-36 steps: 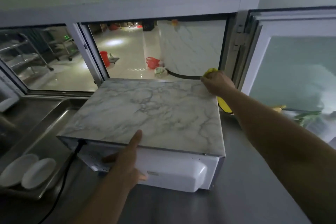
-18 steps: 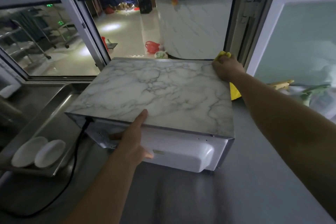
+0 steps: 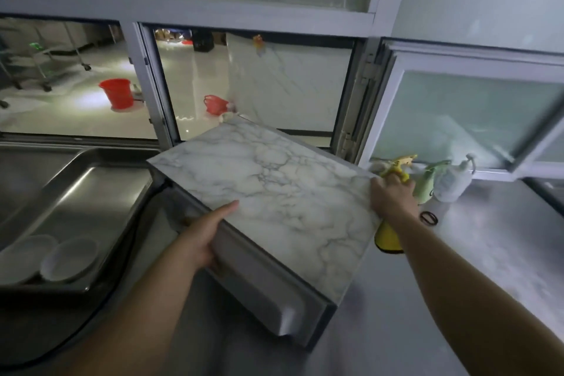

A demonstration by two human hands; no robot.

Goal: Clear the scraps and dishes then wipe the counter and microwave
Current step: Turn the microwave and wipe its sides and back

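Observation:
A microwave (image 3: 274,192) with a marble-patterned top sits skewed on the steel counter (image 3: 457,268), one corner pointing at the window. My left hand (image 3: 207,235) grips its near left edge, thumb on top. On the right edge, my right hand (image 3: 392,195) presses a yellow cloth (image 3: 389,238), which hangs down the side. Two white dishes (image 3: 70,256) lie in a steel tray (image 3: 91,180) at the left.
A yellow spray bottle (image 3: 399,165), a green bottle (image 3: 427,183) and a white pump bottle (image 3: 451,183) stand by the window behind my right hand. A black ring (image 3: 428,217) lies on the counter. The black power cord (image 3: 106,299) runs along the tray.
The microwave has turned on the counter and now sits at an angle. My right hand with the cloth has come nearer along the right edge. The bottles have come into view.

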